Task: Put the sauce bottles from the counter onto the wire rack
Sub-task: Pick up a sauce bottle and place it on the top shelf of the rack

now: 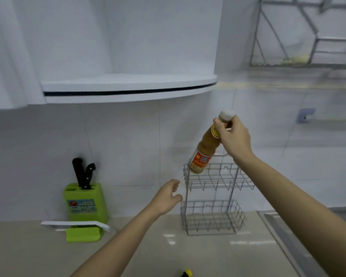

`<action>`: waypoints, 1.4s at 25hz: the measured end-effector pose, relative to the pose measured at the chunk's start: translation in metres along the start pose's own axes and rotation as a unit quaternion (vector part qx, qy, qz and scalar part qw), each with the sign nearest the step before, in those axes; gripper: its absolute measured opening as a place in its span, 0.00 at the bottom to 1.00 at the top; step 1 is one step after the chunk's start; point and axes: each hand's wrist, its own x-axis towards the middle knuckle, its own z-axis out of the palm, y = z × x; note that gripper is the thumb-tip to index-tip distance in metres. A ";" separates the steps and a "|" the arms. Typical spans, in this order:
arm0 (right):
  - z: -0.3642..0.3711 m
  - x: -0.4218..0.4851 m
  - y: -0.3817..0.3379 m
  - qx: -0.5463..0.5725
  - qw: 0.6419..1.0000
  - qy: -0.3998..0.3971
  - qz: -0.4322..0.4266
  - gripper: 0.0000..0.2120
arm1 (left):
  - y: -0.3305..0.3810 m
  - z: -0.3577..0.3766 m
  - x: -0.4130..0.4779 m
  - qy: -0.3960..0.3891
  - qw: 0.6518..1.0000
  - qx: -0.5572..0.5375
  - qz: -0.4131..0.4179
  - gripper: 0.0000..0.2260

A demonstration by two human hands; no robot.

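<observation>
A two-tier wire rack (214, 216) stands on the counter against the tiled wall. My right hand (233, 136) grips a sauce bottle (204, 152) by its neck, just under the white cap. The bottle holds tan sauce, has a red and yellow label, and is tilted with its base over the left end of the rack's upper basket. My left hand (166, 196) hovers with fingers apart and nothing in it, just left of the rack between the two tiers. A yellow and black object (186, 273) peeks in at the bottom edge.
A green knife block (86, 202) with two black-handled knives stands at the left against the wall, a white board (76, 224) in a green stand in front of it. A curved white shelf (128, 86) hangs above. A sink edge (288, 236) lies right, and a wall dish rack (308, 37) hangs top right.
</observation>
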 end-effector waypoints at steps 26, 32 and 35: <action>0.061 -0.007 0.047 -0.079 0.972 -0.220 -0.032 0.19 | 0.021 0.045 0.017 -0.068 0.987 -0.137 -0.043 0.39; 0.051 -0.004 0.048 -0.028 0.964 -0.261 0.029 0.27 | 0.026 0.038 0.011 -0.077 0.993 -0.085 -0.040 0.37; 0.046 -0.028 0.067 0.051 0.990 -0.133 0.023 0.25 | -0.002 0.041 -0.002 -0.094 0.994 0.025 -0.046 0.34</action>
